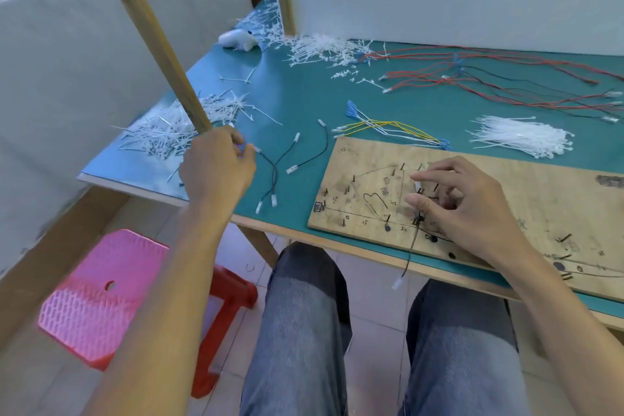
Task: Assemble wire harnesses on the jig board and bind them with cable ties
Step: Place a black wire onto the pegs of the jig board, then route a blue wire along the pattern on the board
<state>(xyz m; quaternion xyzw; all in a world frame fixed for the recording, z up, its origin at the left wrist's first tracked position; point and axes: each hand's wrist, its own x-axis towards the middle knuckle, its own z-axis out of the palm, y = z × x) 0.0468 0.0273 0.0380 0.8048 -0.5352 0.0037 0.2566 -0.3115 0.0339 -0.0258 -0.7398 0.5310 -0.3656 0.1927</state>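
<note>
- The left hand (pixel 217 166) is off the left of the jig board (pixel 540 186), fingers curled, pinching one end of a loose black harness (pixel 275 176).
- The rest of that harness lies on the teal bench (pixel 304 95), its white plugs spread out.
- The right hand (pixel 466 206) rests over the board's black pegs (pixel 388 218) with fingers bent.
- Forefinger and thumb bracket a small white connector (pixel 418 185); I cannot tell whether they actually grip it.
- 1 dark wire (pixel 410 253) runs from the pegs over the bench edge, and its plug hangs free.
- Fresh cable ties (pixel 520 139) lie in a bundle behind the board.
- Yellow-and-white wires (pixel 388 127) lie just beyond the board's far edge, red and black wires (pixel 506 78) further back.
- White tie offcuts (pixel 169 132) are heaped at the bench's left end.
</note>
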